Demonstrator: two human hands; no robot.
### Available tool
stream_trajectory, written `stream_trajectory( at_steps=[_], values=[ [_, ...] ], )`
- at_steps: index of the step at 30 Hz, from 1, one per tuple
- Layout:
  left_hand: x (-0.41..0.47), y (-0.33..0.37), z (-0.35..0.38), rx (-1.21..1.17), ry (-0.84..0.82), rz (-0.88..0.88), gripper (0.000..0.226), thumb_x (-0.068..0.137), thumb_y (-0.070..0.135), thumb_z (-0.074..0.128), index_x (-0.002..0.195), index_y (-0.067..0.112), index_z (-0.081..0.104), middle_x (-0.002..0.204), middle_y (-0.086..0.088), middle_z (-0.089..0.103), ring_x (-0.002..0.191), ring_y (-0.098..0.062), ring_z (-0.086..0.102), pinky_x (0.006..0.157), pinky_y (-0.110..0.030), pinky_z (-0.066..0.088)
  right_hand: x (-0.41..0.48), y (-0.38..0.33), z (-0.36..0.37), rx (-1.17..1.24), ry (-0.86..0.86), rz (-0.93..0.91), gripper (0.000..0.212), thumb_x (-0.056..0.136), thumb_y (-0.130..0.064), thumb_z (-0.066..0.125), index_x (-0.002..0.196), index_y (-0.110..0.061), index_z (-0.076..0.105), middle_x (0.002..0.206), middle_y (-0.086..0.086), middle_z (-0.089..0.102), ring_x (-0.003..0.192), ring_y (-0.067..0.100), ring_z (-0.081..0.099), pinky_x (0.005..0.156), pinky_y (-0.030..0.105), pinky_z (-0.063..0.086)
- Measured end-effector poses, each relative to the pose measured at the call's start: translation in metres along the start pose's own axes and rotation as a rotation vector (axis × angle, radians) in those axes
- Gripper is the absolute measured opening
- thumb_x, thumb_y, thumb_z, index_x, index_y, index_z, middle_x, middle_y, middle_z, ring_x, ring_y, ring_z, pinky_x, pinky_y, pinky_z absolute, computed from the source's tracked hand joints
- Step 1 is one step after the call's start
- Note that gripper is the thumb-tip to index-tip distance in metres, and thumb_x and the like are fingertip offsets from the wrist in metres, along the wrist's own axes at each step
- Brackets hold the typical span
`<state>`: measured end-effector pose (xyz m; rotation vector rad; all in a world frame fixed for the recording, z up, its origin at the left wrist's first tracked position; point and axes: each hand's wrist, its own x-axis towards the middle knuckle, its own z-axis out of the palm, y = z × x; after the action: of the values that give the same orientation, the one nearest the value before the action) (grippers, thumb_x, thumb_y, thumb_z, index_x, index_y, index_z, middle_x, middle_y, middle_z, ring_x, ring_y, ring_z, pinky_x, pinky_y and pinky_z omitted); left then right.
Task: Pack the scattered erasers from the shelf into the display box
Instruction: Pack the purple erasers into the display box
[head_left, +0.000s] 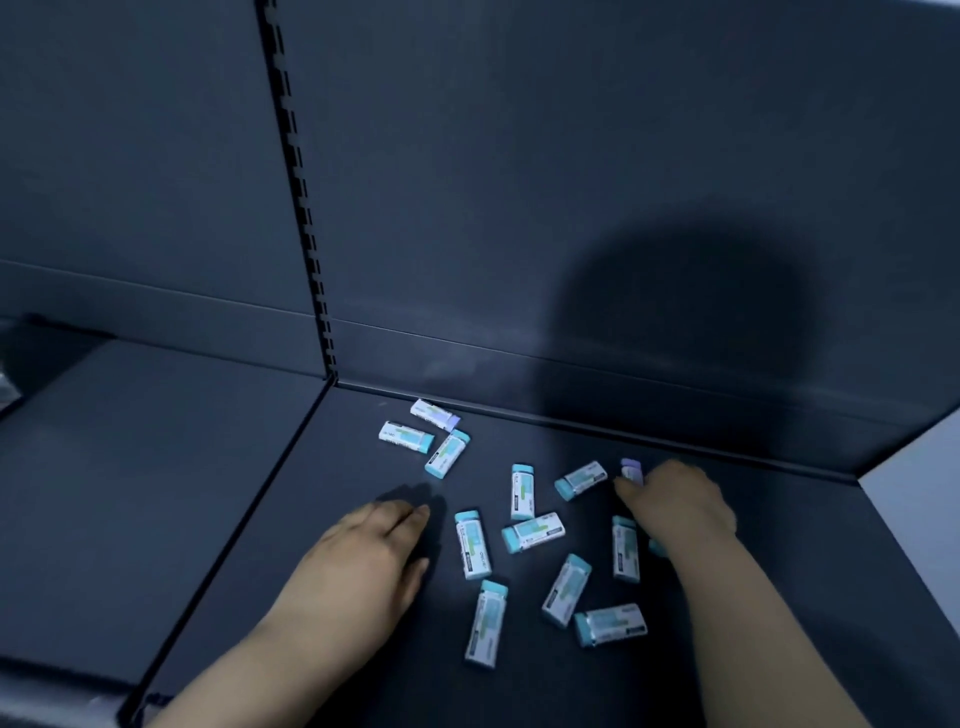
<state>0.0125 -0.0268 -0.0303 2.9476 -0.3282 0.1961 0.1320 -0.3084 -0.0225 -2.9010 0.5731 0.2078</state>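
The erasers (522, 492) lie loose on the dark shelf (234, 467), pointing every way. Most sit in a spread between my two hands, and three huddle near the back corner. The box is nowhere in view, so I judge I am gathering a handful first rather than carrying them over one at a time.

My right hand (675, 499) reaches farthest in, knuckles up and wrist low over the shelf. Its fingers are curled down round the near end of the purple eraser (631, 470), whose cap pokes out past my fingertips. I take that one first because it lies at the far edge of the spread. Another eraser shows as a sliver just beside my right wrist.

My left hand (363, 561) lies palm down on the shelf to the left of the spread, fingers straight and close together, holding nothing. Placed there, it looks ready to sweep the erasers toward my right.
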Motion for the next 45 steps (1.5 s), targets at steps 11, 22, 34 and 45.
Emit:
stream_trajectory(
  at_steps=[11, 22, 34, 45],
  values=[
    [0.022, -0.02, -0.013, -0.077, -0.015, 0.079, 0.05, 0.077, 0.039, 0.039, 0.104, 0.013, 0.072, 0.096, 0.002, 0.07, 0.082, -0.017, 0.069, 0.07, -0.027, 0.058, -0.066, -0.041, -0.025, 0.956, -0.192, -0.335, 0.008, 0.086, -0.021, 0.065, 0.093, -0.024, 0.064, 0.093, -0.007, 0.066, 0.085, 0.006, 0.061, 0.071, 0.015, 0.046],
    [0.014, -0.094, -0.019, -0.236, -0.063, -0.028, 0.054, 0.086, 0.024, 0.062, 0.137, 0.018, 0.047, 0.13, 0.003, 0.052, 0.119, -0.021, 0.053, 0.097, -0.029, 0.045, -0.117, -0.157, 0.033, 0.315, -0.099, -0.732, 0.016, 0.076, -0.031, 0.07, 0.091, -0.027, 0.067, 0.095, -0.008, 0.062, 0.092, 0.009, 0.054, 0.085, 0.027, 0.044],
    [0.036, -0.096, -0.007, -0.244, -0.157, 0.174, 0.035, 0.098, 0.029, 0.042, 0.131, 0.023, 0.05, 0.132, 0.007, 0.046, 0.122, -0.012, 0.038, 0.101, -0.022, 0.032, -0.039, -0.171, 0.029, 0.184, 0.037, -0.505, 0.031, 0.093, -0.024, 0.052, 0.123, -0.015, 0.058, 0.123, 0.008, 0.053, 0.115, 0.023, 0.046, 0.094, 0.031, 0.043],
    [0.033, -0.101, -0.015, -0.196, -0.204, 0.147, 0.033, 0.099, 0.032, 0.04, 0.129, 0.023, 0.049, 0.128, 0.006, 0.044, 0.12, -0.012, 0.037, 0.099, -0.023, 0.033, -0.056, -0.167, 0.01, 0.535, 0.118, -0.556, 0.016, 0.08, -0.007, 0.066, 0.093, -0.015, 0.067, 0.086, 0.0, 0.054, 0.071, 0.001, 0.054, 0.065, -0.001, 0.036]
  ],
)
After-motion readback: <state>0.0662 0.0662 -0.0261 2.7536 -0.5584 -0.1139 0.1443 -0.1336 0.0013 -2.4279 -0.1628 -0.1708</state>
